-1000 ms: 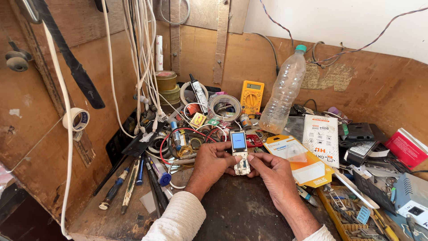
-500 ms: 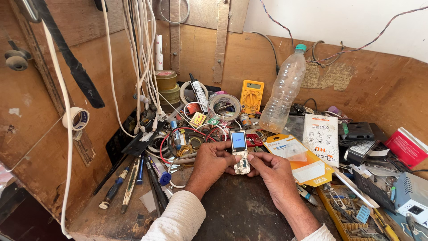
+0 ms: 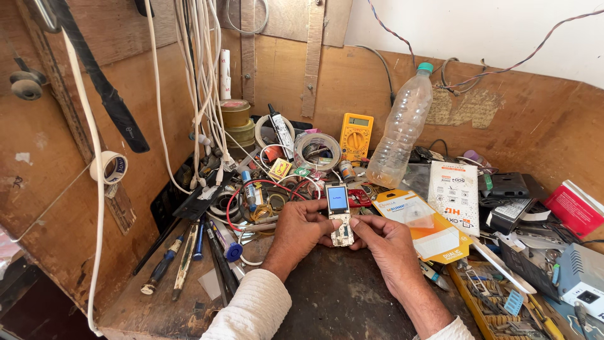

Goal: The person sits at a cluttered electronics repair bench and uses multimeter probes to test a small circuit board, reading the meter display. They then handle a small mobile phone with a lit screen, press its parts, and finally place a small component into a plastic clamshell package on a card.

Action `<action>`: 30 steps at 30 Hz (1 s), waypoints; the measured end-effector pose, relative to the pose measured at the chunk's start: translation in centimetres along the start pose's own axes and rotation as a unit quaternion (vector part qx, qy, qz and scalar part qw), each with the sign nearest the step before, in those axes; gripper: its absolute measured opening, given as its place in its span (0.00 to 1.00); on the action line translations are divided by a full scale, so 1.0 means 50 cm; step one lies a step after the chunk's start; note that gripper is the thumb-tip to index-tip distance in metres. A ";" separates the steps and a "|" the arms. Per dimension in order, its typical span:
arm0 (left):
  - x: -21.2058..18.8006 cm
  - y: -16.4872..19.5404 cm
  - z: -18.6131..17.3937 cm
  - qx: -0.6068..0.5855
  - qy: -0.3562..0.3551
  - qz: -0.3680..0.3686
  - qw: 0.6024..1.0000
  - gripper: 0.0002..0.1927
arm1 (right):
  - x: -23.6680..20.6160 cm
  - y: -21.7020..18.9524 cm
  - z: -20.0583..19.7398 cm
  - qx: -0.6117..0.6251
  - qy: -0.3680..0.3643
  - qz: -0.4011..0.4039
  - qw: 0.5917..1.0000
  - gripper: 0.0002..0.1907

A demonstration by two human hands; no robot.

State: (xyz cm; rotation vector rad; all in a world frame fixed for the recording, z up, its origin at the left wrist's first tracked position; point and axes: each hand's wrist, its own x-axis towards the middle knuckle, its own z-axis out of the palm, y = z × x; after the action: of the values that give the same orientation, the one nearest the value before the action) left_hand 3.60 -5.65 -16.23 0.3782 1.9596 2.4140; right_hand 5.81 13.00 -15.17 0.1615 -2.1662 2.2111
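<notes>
Holding a small stripped phone point(image 3: 340, 214) upright above the worktop point(image 3: 340, 296), the left hand point(image 3: 302, 226) and right hand point(image 3: 384, 242) are both clamping fingers on it (screen lit, casing off); reassembly looks not yet begun.

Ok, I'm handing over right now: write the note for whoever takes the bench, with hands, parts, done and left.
Left hand: holds the opened small phone from its left side, thumb by the board.
Right hand: fingertips pinch the phone's lower right edge.
Phone: upright between both hands above the dark bench top; screen lit blue, bare circuit board showing below it, no keypad or front cover on.
Nearby: yellow multimeter and clear plastic bottle behind; screwdrivers to the left; orange packet to the right.
Done: front is off, screen powers on.
Left: front not yet refitted; its cover is not identifiable in the clutter.
</notes>
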 end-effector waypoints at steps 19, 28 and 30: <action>0.000 0.001 0.000 0.000 -0.004 0.000 1.000 0.21 | -0.004 -0.005 0.002 -0.001 -0.001 0.005 1.000 0.16; 0.003 -0.006 -0.002 -0.002 -0.006 0.006 1.000 0.22 | -0.001 0.000 0.001 0.000 0.000 -0.007 1.000 0.16; 0.004 -0.007 -0.002 0.000 -0.004 0.005 1.000 0.22 | -0.001 0.000 0.000 -0.001 -0.001 -0.007 1.000 0.16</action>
State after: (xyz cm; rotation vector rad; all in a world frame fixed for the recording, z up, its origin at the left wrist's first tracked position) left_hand 3.33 -5.64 -16.58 0.3980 1.9598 2.4129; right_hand 5.86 13.00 -15.18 0.1769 -2.1618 2.2022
